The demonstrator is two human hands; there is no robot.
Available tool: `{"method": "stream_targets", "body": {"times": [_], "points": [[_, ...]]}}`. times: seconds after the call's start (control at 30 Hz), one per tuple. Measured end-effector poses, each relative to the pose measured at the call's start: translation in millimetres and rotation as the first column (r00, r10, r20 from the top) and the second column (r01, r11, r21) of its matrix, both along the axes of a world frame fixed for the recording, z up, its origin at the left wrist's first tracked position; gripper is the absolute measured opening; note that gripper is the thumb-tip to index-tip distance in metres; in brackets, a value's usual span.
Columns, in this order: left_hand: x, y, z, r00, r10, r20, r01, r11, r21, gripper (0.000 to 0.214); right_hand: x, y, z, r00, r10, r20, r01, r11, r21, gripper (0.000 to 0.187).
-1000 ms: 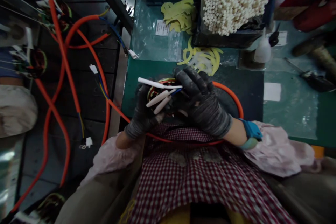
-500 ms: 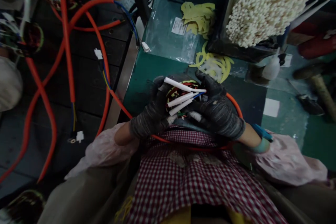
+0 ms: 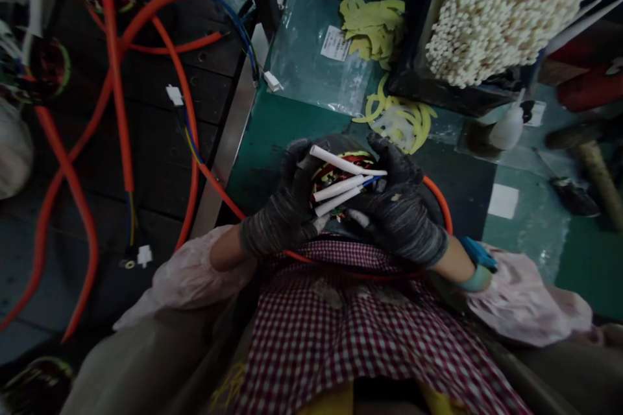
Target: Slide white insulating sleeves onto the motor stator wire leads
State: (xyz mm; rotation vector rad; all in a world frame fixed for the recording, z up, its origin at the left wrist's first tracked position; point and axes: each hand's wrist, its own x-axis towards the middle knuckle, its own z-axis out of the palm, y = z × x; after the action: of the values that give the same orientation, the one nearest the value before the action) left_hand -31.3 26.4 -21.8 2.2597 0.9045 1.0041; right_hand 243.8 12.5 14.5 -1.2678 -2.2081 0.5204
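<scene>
Between my gloved hands, close to the apron, sits a motor stator (image 3: 325,176) with red copper windings and a pale yellow-green rim. My left hand (image 3: 287,204) wraps around its left side. On the right side, my right hand (image 3: 402,198) grips the stator, its fingers curled by the wire ends. White sleeving tubes (image 3: 338,188) lie across the stator's opening, pointing left, with a blue wire (image 3: 372,180) among them. An orange cable (image 3: 438,201) loops out past my right hand and runs back below the stator. The stator's lower part is partly hidden by my hands.
Orange cables (image 3: 111,78) with white connectors (image 3: 174,95) and more stators (image 3: 43,68) lie at left. Yellow insulation strips (image 3: 372,29) rest on a plastic bag. A bundle of white tubes (image 3: 487,26) stands in a dark bin. A hammer (image 3: 596,162) and a white bottle (image 3: 506,130) lie at right.
Both hands keep their hold on the stator. The view has shifted slightly, and the white tubes sit a touch farther right between the hands.
</scene>
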Motion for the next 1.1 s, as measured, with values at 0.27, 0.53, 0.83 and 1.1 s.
{"method": "stream_targets", "body": {"times": [0.27,0.53,0.83,1.1], "points": [[18,2,19.4,0.991,0.135,-0.017,-0.136,0.988,-0.068,0.111,8,-7,-3.8,0.997,-0.076,-0.025,0.076,0.997,0.001,0.046],[43,17,37.0,0.986,0.131,-0.104,-0.148,0.974,-0.17,0.101,44,22,-3.7,0.993,0.119,0.013,-0.119,0.993,0.005,0.028],[43,20,41.0,0.978,0.048,-0.202,-0.07,0.992,-0.103,0.101,48,16,-9.3,0.994,0.095,0.057,-0.095,0.995,-0.01,0.041],[44,10,39.3,0.977,0.15,-0.154,-0.165,0.982,-0.091,0.092,35,20,-1.4,0.996,-0.021,0.085,0.026,0.998,-0.059,0.053]]}}
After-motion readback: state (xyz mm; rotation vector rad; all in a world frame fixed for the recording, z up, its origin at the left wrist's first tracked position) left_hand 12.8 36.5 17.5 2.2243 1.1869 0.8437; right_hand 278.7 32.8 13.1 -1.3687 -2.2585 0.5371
